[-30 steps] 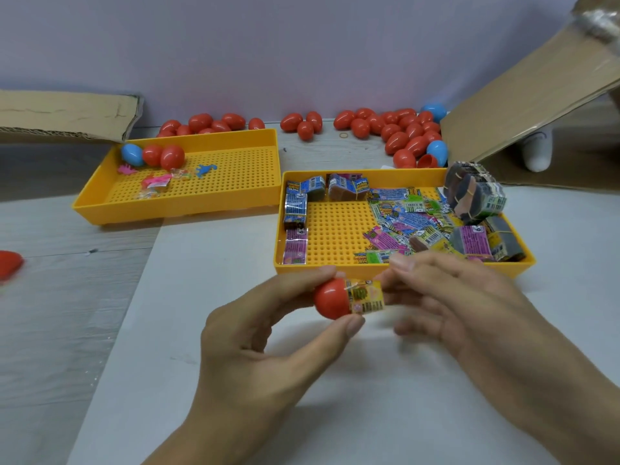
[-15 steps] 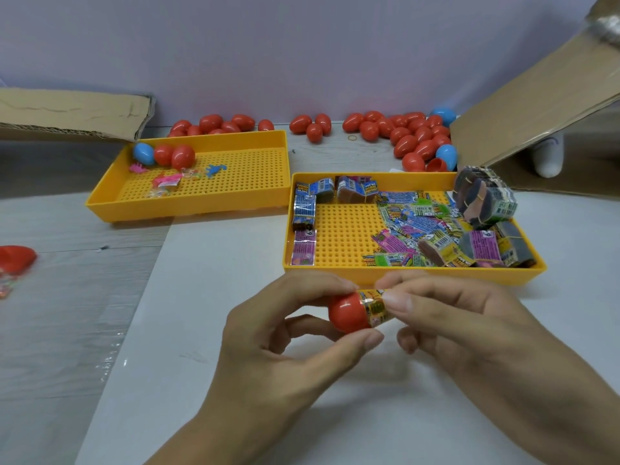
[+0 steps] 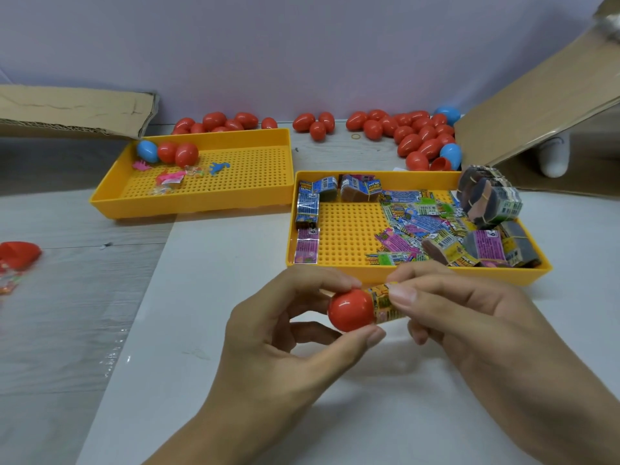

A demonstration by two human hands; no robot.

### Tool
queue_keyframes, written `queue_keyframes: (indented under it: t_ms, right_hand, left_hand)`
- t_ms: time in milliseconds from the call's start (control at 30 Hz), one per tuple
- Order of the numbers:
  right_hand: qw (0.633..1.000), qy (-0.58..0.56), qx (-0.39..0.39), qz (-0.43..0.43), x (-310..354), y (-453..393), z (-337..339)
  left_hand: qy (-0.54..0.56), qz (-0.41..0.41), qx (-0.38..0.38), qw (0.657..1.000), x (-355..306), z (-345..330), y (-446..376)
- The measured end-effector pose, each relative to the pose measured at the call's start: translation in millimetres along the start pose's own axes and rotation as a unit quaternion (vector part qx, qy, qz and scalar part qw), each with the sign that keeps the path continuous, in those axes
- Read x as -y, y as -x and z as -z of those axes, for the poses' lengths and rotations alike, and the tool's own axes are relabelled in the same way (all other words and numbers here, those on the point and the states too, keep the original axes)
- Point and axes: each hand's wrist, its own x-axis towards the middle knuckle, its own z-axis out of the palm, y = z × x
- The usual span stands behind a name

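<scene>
A red plastic egg (image 3: pixel 350 308) sits between the thumb and fingers of my left hand (image 3: pixel 278 357), which grips it just in front of the right yellow tray (image 3: pixel 419 276). A printed yellow label sleeve (image 3: pixel 382 302) covers the egg's right end. My right hand (image 3: pixel 469 330) pinches that sleeve with its fingertips. Both hands hover low over the white table sheet (image 3: pixel 218 297).
The right tray holds loose printed labels (image 3: pixel 416 223) and bundled label stacks (image 3: pixel 489 199). A left yellow tray (image 3: pixel 201 203) holds a blue egg, two red eggs and small toys. Several red and blue eggs (image 3: pixel 416 132) lie by the wall. Cardboard flaps stand left and right (image 3: pixel 536 105). A red egg half (image 3: pixel 18 255) lies far left.
The label sleeve has slid further onto the egg under my right fingertips. My left hand keeps gripping the egg, and the view has shifted slightly.
</scene>
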Motion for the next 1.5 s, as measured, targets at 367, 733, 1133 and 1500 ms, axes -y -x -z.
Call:
queue_keyframes:
  t_ms: [367, 733, 1133, 1500]
  right_hand:
    - [0.992, -0.080, 0.044, -0.090, 0.2, 0.8, -3.2]
    - [1.000, 0.018, 0.003, -0.024, -6.2, -0.2, -4.5]
    - [0.998, -0.038, 0.027, -0.038, 1.7, -0.9, -5.9]
    - [0.987, -0.110, 0.037, -0.114, 0.8, -3.3, -2.0]
  left_hand:
    - [-0.023, -0.019, 0.014, 0.999, 2.2, 0.3, -1.3]
    - [-0.014, -0.025, 0.003, 1.000, 1.8, -1.7, -0.1]
    - [-0.042, -0.059, -0.021, 0.997, 1.2, 0.2, 1.4]
    - [-0.156, -0.112, 0.005, 0.981, -5.2, -2.3, 3.2]
